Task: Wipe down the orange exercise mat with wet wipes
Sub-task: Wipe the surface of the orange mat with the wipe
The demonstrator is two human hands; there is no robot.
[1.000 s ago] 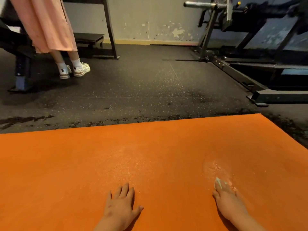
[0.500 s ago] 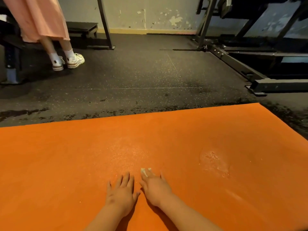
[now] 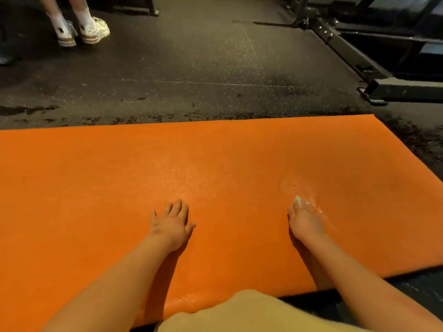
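Beyond, sneakers point(image 3: 82, 32) stand; left hand point(image 3: 171, 226) lies spread on mat point(image 3: 96, 188); right hand point(image 3: 305, 221) presses wipe point(image 3: 298, 202).

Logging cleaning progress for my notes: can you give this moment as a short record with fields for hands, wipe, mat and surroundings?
left hand: flat on the orange mat, fingers spread, holding nothing
right hand: presses a white wet wipe onto the mat
wet patch: glistening, just beyond the wipe
floor: dark speckled rubber
bystander: white sneakers, far left
equipment: metal gym frame, far right
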